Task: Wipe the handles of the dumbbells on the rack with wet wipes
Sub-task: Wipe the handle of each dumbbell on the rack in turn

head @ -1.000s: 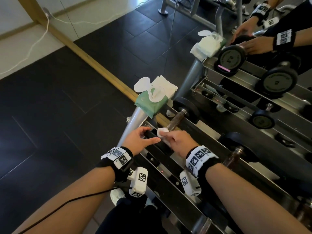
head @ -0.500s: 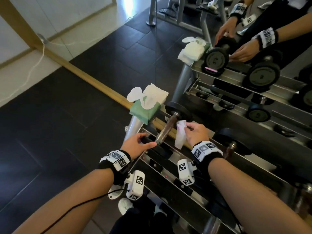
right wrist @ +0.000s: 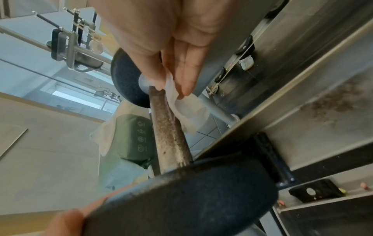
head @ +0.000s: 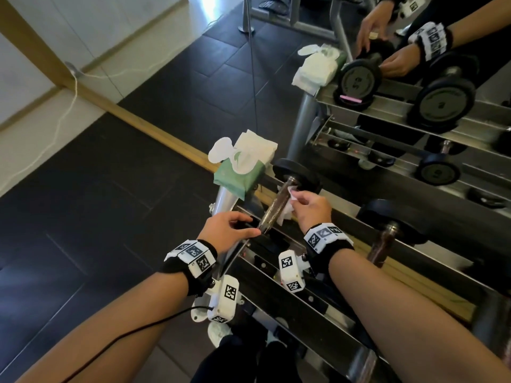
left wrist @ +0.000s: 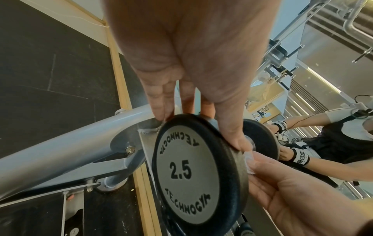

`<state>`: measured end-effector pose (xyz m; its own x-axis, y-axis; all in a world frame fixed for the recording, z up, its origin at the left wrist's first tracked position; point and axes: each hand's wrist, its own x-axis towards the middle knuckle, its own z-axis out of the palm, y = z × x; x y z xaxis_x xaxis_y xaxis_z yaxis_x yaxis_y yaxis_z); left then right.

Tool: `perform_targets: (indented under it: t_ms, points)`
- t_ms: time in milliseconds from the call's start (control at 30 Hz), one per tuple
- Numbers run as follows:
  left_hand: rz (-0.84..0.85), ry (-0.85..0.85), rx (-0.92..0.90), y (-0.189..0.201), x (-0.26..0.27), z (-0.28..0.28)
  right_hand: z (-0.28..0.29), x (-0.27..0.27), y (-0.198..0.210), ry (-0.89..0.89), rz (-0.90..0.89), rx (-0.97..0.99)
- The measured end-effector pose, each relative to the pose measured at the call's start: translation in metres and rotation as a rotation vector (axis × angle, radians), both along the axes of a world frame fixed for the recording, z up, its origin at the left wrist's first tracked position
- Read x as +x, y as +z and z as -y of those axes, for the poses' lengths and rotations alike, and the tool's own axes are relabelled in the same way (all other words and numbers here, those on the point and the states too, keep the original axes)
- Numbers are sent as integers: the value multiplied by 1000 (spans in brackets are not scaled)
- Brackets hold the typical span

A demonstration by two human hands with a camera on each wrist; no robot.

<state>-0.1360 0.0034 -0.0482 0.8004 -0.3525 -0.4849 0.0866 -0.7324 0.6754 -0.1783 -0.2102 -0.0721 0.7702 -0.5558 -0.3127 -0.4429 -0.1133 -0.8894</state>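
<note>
The thin white wet wipe [head: 287, 208], pinched by the right hand [head: 311, 208], is now being pressed on the far end of the rusty dumbbell handle [head: 276, 207], moved up from the near end, while the near black weight plate [left wrist: 198, 169] on the rack is being gripped by the left hand [head: 224, 230], so wiping is being continued.

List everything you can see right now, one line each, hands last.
dumbbell: one being cleaned, black ends, brown handle, left end of rack, marked 2.5
second dumbbell: one, black, to its right
wipe: one, white, against the handle
wipe pack: one, green, open, left of the dumbbell
rack: one, grey metal
mirror: one, behind the rack
left hand: grip on the near dumbbell end
right hand: pinches the wipe
</note>
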Motion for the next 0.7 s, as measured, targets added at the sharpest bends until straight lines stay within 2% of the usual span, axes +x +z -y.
perform_targets:
  t_ms: [100, 233, 400, 467, 533, 633, 700]
  points:
    - [-10, 25, -18, 0, -1, 0, -8, -8, -2, 14, -21, 37]
    - [-8, 49, -44, -1, -3, -1, -10, -19, -1, 128, -14, 26]
    - [4, 65, -52, -4, -7, -2, 10, 1, 5, -49, 31, -47]
    - [1, 73, -65, -6, -8, -2, 9, 6, 4, -36, 19, -75]
    - [-2, 76, -72, -6, -8, -2, 5, 5, -1, -21, 11, -24]
    - [-9, 81, -77, -7, -7, -3, -5, -9, -8, -18, -9, 151]
    - [-15, 77, -75, -6, -6, -4, -12, -19, -11, 56, -24, 217]
